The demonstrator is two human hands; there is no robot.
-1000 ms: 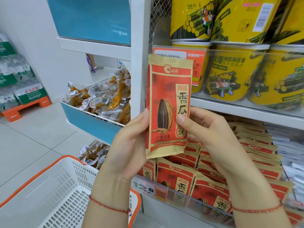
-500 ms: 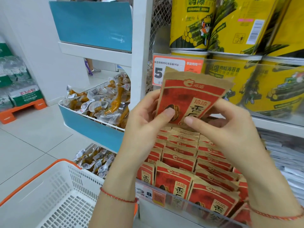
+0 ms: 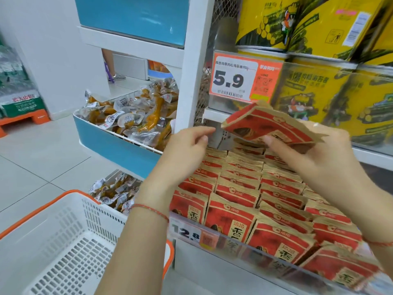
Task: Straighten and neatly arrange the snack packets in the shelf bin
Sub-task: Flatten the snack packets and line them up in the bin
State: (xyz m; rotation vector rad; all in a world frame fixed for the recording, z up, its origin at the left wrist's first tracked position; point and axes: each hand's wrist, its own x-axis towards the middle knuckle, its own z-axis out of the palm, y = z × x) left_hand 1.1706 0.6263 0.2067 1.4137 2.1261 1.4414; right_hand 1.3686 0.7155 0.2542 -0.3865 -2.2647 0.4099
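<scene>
**One packet in my right hand, above the rows in the bin**

One red and tan snack packet is in my right hand. My thumb lies on its lower edge and my fingers are behind it, so I pinch it there. The packet is tilted almost flat, its printed face up toward me, and it hangs over the back part of the shelf bin, not touching the rows under it.

My left hand holds nothing. Its fingers are loose and a little bent, and they point toward the left corner of the packet, but there is a gap between them. On each of my wrists there is a thin red string bracelet.

Below my hands, the other packets stand in several rows inside the bin, leaning back, behind a clear front wall. A price tag reading 12.8 sits on this wall at the left.

On the shelf above stand yellow tubs, with an orange tag reading 5.9 in front of them. To the left of the white post, a blue tray holds clear wrapped snacks. A white basket with an orange rim is at the lower left, near my left forearm.
</scene>
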